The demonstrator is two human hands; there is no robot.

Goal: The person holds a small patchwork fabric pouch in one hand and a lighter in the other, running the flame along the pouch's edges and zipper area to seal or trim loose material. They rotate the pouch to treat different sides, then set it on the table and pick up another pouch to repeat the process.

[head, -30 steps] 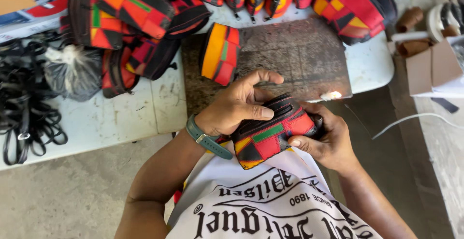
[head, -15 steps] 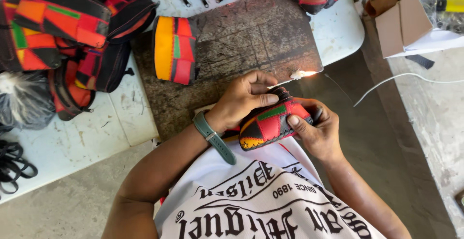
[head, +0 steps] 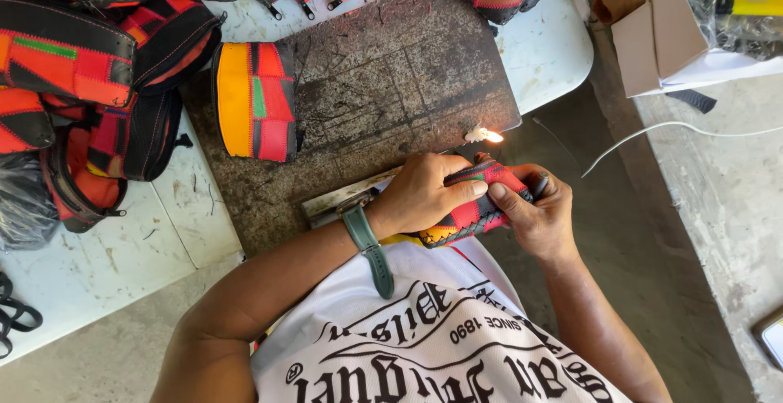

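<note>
1. Hands: left hand [head: 424,195] and right hand [head: 534,215] both clamp the patchwork pouch [head: 473,207] at the board's [head: 391,68] near edge.
2. Step, seemingly: singeing its edge at the small flame [head: 487,135].
3. Next: brief, steady passes.

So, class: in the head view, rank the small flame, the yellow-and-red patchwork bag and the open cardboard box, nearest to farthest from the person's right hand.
From the right hand:
1. Small flame, just above the hand.
2. Cardboard box, upper right.
3. Yellow-and-red patchwork bag, far left on the dark board.
</note>
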